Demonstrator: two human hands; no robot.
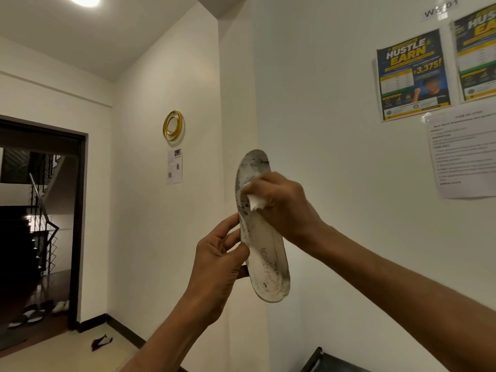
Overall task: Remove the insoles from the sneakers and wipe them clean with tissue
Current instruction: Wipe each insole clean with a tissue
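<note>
While the left hand [216, 268] pinches the white insole [264, 253] by its left edge, thumb on the front and fingers curled behind, the insole stands nearly upright in mid-air in front of the wall corner (grey grime all over it, "FASHION" printed near the lower end). The right hand [284, 202] is bunched around a wad of white tissue [255, 204], pressing it against the insole's upper half. "HUSTLE EARN" posters [413, 76] hang on the right wall.
</note>
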